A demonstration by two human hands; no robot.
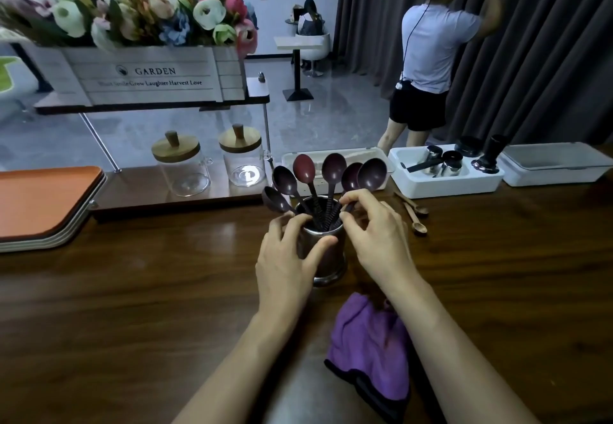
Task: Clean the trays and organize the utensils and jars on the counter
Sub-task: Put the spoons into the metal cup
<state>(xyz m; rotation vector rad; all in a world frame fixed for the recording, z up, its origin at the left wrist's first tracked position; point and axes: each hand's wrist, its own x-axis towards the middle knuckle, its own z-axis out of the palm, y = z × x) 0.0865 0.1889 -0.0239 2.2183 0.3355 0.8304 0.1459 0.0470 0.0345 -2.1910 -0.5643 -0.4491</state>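
Note:
A steel utensil cup [326, 257] stands in the middle of the dark wooden counter [132, 291] with several dark purple spoons [333, 168] upright in it. My left hand [288, 257] wraps the cup's left side. My right hand [374, 228] pinches the handle of the rightmost spoon [371, 173] at the cup's rim. A purple cloth [371, 350] lies crumpled on the counter just below my right wrist. Stacked orange trays [43, 204] sit at the left edge. Two lidded glass jars [180, 168] [242, 158] stand on the low shelf behind.
Two wooden spoons [416, 214] lie to the right of the cup. White bins [444, 174] with metal cups and black tools line the back right. A flower box [149, 75] tops the shelf. A person [434, 48] stands by the dark curtain beyond.

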